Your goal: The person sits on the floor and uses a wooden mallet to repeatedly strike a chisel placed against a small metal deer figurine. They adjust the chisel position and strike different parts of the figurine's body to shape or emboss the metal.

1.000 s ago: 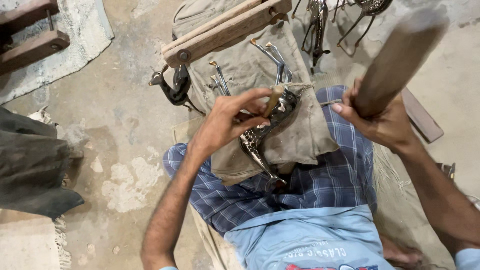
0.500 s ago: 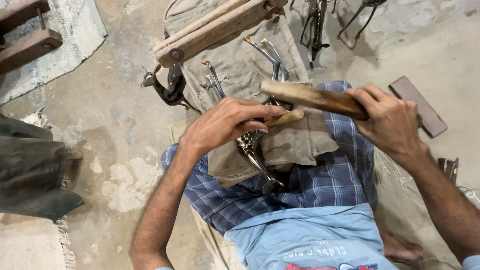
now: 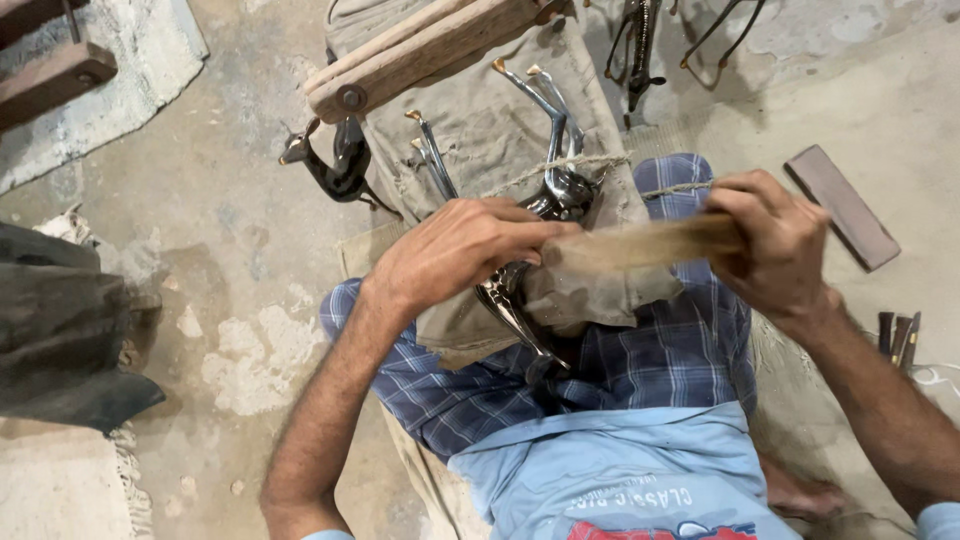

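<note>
While the head view looked down, the left hand pressed a shiny metal figurine against the tan cloth over the person's lap, and the right hand clenched a wooden stick lying across it.

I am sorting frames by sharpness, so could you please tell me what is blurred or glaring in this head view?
Head view: the wooden stick in the right hand is motion-smeared; the left hand is slightly soft; the shiny metal figurine shows bright specular highlights; the concrete floor is evenly lit and sharp, with soft shadows.
</note>
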